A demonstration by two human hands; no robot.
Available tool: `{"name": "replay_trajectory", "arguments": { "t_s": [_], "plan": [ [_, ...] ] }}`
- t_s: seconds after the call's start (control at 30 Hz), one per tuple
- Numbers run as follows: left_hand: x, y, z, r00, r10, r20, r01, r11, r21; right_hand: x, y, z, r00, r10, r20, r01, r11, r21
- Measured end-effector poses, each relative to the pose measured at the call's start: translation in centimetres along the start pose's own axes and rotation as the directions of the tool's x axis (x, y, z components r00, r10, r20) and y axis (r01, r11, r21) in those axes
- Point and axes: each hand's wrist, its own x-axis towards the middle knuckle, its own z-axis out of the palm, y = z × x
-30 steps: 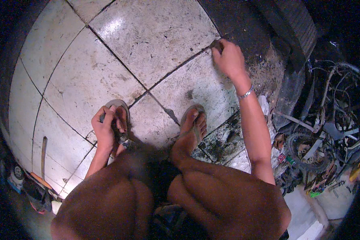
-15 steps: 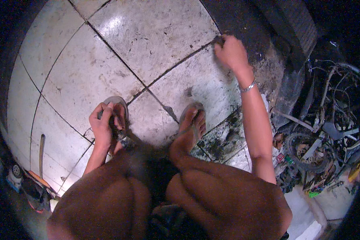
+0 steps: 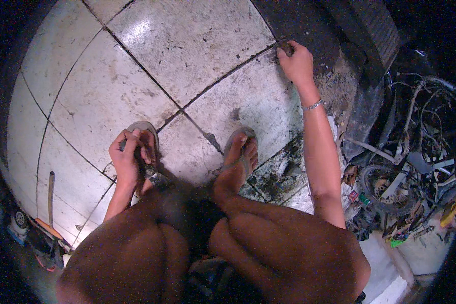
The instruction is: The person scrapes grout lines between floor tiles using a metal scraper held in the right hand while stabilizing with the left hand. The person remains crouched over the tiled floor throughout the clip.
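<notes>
- A small dark piece (image 3: 287, 48) lies on the tile floor (image 3: 187, 45), at the grout line where the pale tiles meet a dark dirty strip (image 3: 309, 23).
- The right hand (image 3: 296, 63) reaches out to it; the fingertips are curled together over the piece, which shows just past them on the side away from the person. Whether they pinch it or only press on it cannot be told.
- A thin bracelet (image 3: 312, 106) sits on that wrist, nearer the person than the piece.
- The left hand (image 3: 126, 162) is far from the piece, beside the left foot's sandal (image 3: 146, 133); its fingers are closed around a dark tool (image 3: 149, 171) whose end pokes out below the fist.
- The right foot, in its sandal (image 3: 242, 147), stands between the two hands.
- A heap of wires and scrap (image 3: 415, 167) lies right of the piece, beyond the strip.
</notes>
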Motion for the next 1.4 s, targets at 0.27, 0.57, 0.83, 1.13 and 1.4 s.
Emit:
{"name": "replay_trajectory", "arguments": {
  "t_s": [0.27, 0.57, 0.83, 1.13, 1.4],
  "plan": [
    [0.1, -0.2, -0.1, 1.000, -0.021, -0.003, 0.021, 1.000, -0.006, -0.8, 0.2, 0.8, 0.995, 0.008, -0.097, -0.006, 1.000, 0.020],
    [0.0, 0.1, 0.2, 0.998, 0.061, -0.022, -0.059, 0.994, 0.086, -0.9, 0.1, 0.9, 0.991, -0.131, -0.011, 0.131, 0.991, -0.006],
    [0.1, -0.1, 0.0, 0.999, 0.037, 0.002, -0.037, 0.999, 0.014, -3.1, -2.6, 1.3, 0.981, -0.192, 0.028, 0.192, 0.981, -0.029],
    [0.0, 0.2, 0.1, 1.000, -0.011, 0.012, 0.012, 1.000, -0.012, -3.8, -4.3, 1.6, 0.999, -0.025, -0.029, 0.024, 0.999, -0.031],
    [-0.1, 0.3, 0.1, 1.000, 0.012, -0.001, -0.012, 1.000, 0.010, -3.6, -5.0, 0.9, 0.992, 0.075, -0.104, -0.084, 0.992, -0.090]
  ]
}}
